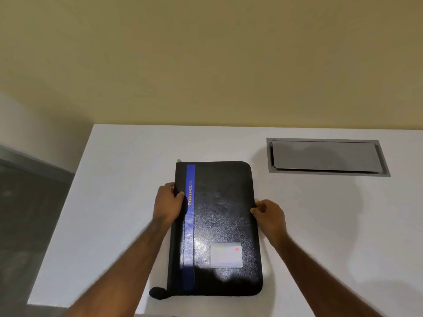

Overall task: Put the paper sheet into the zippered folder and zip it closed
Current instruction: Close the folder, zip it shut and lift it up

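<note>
A black zippered folder [219, 216] lies closed and flat on the white table [114, 179]. It has a blue strip with yellow lettering near its spine and a small label card at its lower right. My left hand [168, 205] grips the folder's left spine edge, thumb on the cover. My right hand [269, 213] pinches the folder's right edge with its fingers curled. A metal zipper pull [179, 160] shows at the far left corner. A black tab [157, 293] sticks out at the near left corner. No paper sheet is in view.
A grey metal hatch [327, 157] is set flush into the table at the back right. A yellow wall rises behind the table. The table's left edge drops to a dark floor [29, 213].
</note>
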